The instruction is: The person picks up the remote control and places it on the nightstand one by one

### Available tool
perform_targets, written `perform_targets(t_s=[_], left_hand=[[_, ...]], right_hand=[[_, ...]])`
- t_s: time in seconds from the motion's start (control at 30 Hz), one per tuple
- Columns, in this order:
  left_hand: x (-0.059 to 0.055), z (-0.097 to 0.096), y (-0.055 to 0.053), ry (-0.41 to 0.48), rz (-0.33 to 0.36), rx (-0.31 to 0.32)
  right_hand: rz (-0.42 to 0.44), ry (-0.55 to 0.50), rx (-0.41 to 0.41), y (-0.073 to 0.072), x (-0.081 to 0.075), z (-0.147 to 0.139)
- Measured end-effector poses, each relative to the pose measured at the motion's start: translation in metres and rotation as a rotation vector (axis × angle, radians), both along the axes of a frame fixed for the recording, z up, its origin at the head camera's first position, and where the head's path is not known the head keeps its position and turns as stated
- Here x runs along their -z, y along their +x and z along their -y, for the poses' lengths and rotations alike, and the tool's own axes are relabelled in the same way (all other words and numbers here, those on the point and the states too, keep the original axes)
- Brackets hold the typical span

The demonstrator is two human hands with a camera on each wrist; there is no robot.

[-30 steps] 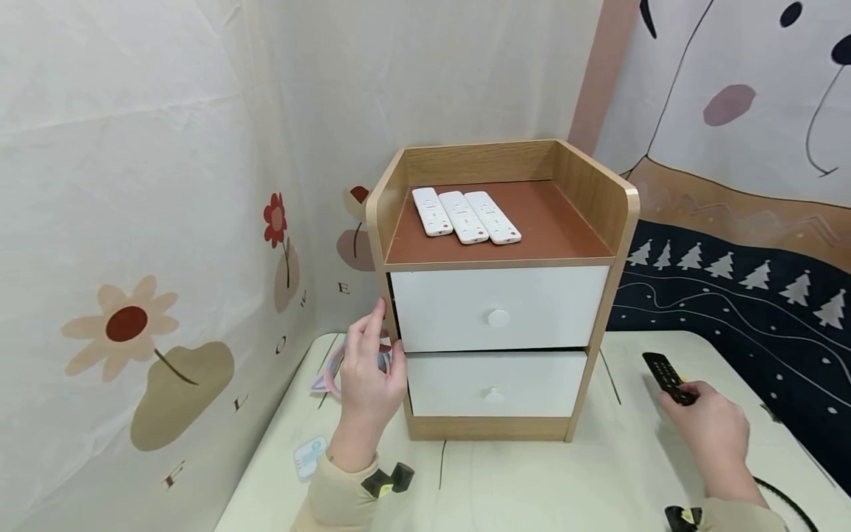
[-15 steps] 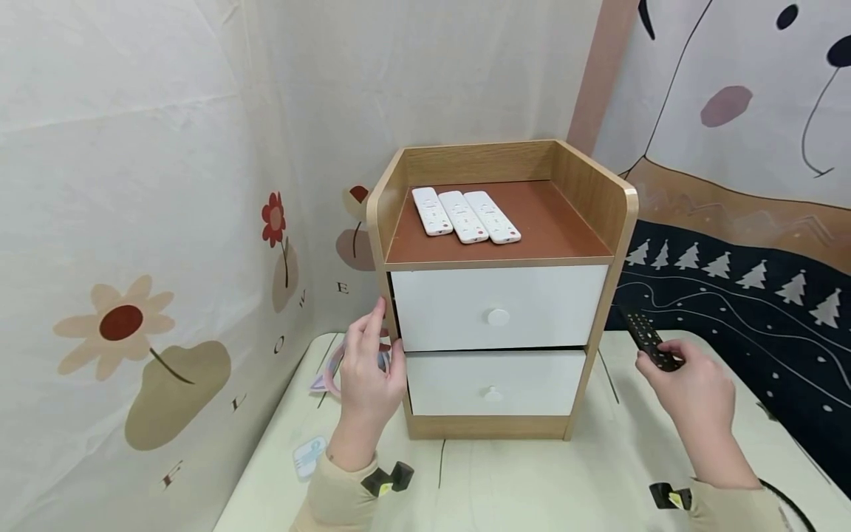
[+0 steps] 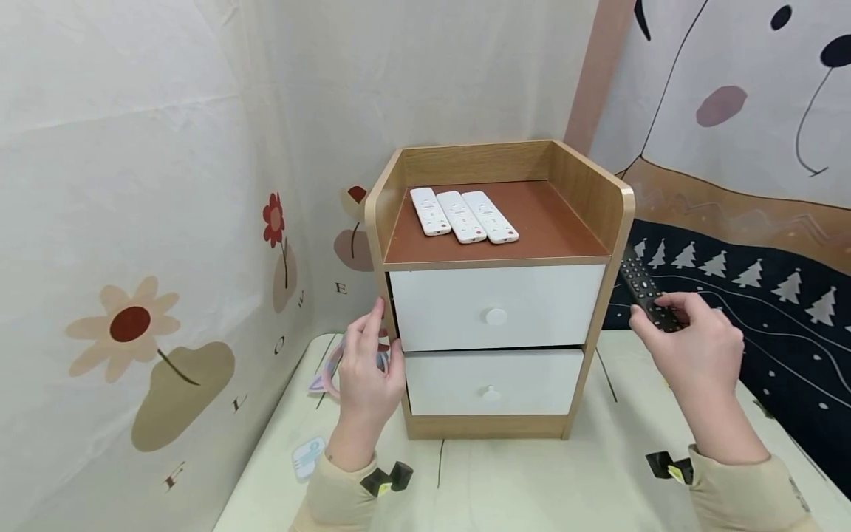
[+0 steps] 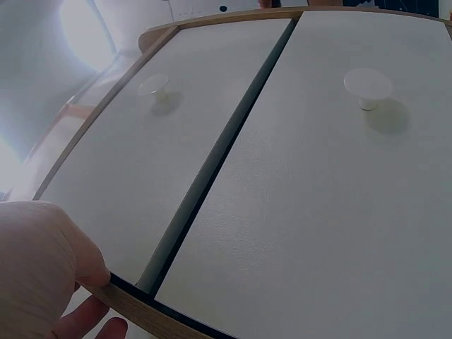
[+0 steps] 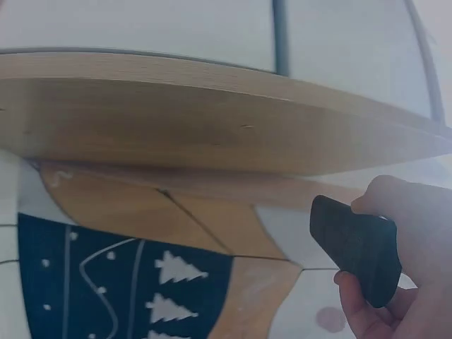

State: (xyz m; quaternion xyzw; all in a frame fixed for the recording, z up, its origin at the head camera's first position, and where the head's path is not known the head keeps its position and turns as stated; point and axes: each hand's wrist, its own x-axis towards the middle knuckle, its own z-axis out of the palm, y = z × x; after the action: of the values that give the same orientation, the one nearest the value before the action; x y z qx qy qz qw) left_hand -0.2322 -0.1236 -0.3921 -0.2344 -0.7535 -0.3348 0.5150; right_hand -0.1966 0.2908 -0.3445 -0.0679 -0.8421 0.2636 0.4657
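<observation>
A small wood-edged nightstand [image 3: 485,427] with a white upper drawer [image 3: 439,310] and lower drawer [image 3: 445,384] stands upright. My left hand [image 3: 368,369] holds its left side panel, thumb at the front edge and fingers along the outer side. In the left wrist view the thumb [image 4: 88,261] presses that edge. To the right of the nightstand, my right hand [image 3: 698,343] grips a black remote control [image 3: 641,284] by its near end, raised above the table with its far end pointing up. The right wrist view shows the remote control [image 5: 353,244] beside the wooden side panel [image 5: 212,120].
Three white remote controls [image 3: 462,216] lie side by side on the brown top [image 3: 552,222], which has raised wooden walls at the back and sides. Behind my left hand is a pinkish ring-shaped item [image 3: 330,373]. A small white-and-blue card [image 3: 308,458] lies on the table [image 3: 505,480].
My right hand has lifted the black remote control up from near the table and slightly left toward the nightstand. My left hand stays at the side panel.
</observation>
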Motion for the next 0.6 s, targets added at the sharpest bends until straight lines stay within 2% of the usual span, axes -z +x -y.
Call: perform_targets(t_s=[0.2,0.33,0.47,0.6], left_hand=[[0.0,0.0,0.0,0.002,0.011,0.006],[-0.001,0.0,0.001,0.005,0.011,0.01],[-0.001,-0.001,0.001,0.006,0.008,0.011],[0.0,-0.001,0.0,0.005,0.0,0.01]], right_hand=[[-0.06,-0.02,-0.02,0.001,-0.024,0.003],[-0.11,-0.07,-0.013,0.006,-0.044,0.005],[-0.193,-0.122,-0.013,0.013,-0.062,0.01],[-0.306,-0.125,-0.007,0.017,-0.075,0.015]])
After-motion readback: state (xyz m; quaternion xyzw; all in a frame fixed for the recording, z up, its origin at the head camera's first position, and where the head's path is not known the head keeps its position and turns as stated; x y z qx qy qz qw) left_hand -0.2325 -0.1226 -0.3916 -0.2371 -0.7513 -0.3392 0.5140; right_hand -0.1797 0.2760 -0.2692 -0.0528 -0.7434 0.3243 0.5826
